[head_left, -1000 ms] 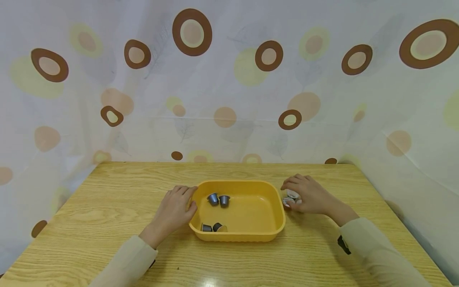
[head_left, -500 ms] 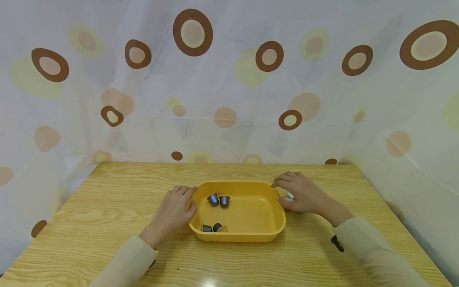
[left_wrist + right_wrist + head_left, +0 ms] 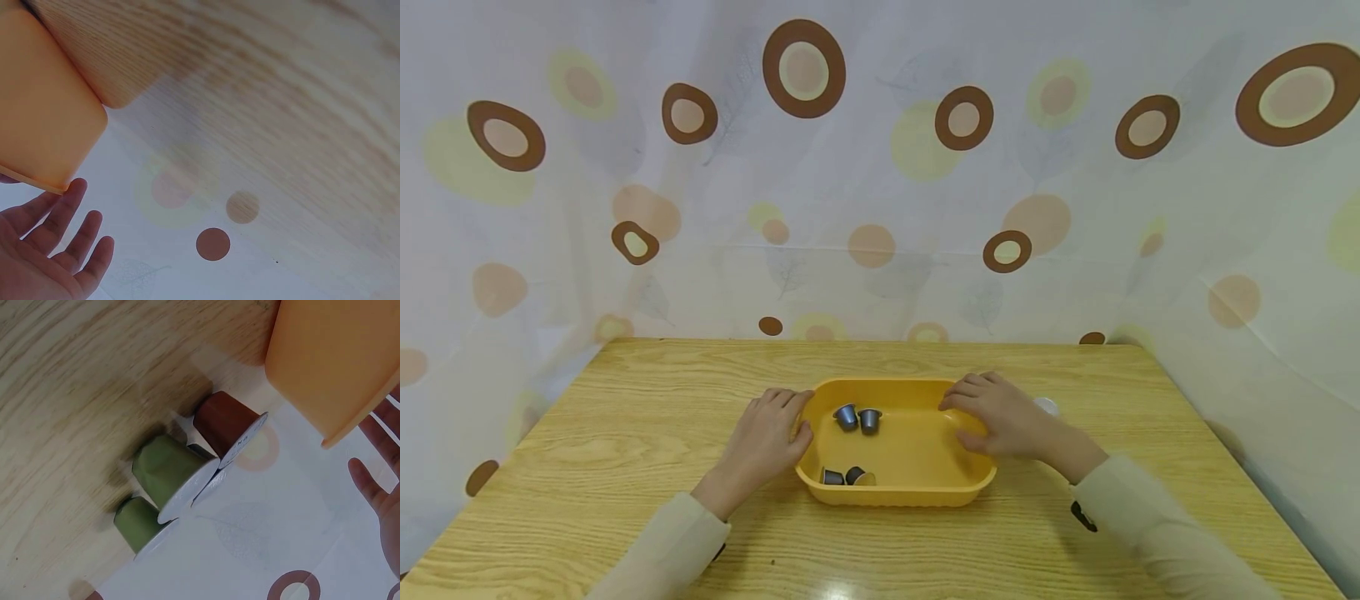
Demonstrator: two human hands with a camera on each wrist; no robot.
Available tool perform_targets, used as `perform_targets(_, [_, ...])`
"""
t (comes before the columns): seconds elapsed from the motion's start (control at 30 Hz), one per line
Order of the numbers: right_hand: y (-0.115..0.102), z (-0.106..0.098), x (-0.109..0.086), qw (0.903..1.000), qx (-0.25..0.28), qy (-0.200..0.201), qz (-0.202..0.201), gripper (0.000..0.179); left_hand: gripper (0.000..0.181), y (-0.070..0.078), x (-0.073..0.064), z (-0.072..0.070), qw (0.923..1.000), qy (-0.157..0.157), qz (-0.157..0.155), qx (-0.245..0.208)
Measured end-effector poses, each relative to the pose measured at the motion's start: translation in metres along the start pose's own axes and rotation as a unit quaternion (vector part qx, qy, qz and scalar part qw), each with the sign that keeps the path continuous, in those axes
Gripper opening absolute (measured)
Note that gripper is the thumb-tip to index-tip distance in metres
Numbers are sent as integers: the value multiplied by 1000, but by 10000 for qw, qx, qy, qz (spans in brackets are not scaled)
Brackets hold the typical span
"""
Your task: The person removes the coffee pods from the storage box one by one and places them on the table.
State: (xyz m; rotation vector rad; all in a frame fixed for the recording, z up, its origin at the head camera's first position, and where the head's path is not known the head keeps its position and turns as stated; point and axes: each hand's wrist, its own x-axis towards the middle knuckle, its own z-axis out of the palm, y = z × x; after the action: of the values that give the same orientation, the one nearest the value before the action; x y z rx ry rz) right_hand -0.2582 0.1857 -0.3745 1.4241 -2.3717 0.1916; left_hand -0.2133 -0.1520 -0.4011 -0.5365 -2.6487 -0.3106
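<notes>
My left hand (image 3: 763, 437) rests on the left rim of a yellow tray (image 3: 917, 446), index fingertip at the far corner and thumb at the side. In the left wrist view its fingers (image 3: 75, 237) are loosely spread. Over the tray's right end is my right hand (image 3: 1007, 425), fingers and thumb apart with nothing between them. Inside the tray two blue coffee capsules (image 3: 869, 422) lie at the back left. Near the front left are a dark capsule (image 3: 832, 477) and a black one with a gold lid (image 3: 867, 478).
Beside the tray, the right wrist view shows a brown capsule (image 3: 222, 422) and two green capsules (image 3: 165, 469), with another partly hidden behind them. A white lid (image 3: 1047, 406) shows past my right wrist. Patterned cloth (image 3: 880, 167) hangs behind the wooden table (image 3: 647, 433).
My right hand has moved left, from beside the capsules on the table to over the tray's right end. The left hand and the capsules in the tray have stayed put.
</notes>
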Motion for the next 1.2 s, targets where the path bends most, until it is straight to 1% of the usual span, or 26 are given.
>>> perform_targets(0.23, [-11, 8, 9, 9995, 49, -177, -274, 33, 37, 0, 0, 0, 10000, -14, -10, -15])
perform_targets(0.43, [-20, 14, 16, 9986, 67, -233, -475, 34, 37, 0, 0, 0, 10000, -8, -6, -21])
perform_targets(0.97, [-36, 26, 30, 9950, 318, -769, -544, 35, 37, -1, 1, 2, 10000, 28, 26, 35])
perform_targets(1.2, [-42, 27, 39, 9933, 412, -716, -809, 34, 37, -1, 1, 2, 10000, 0, 21, 76])
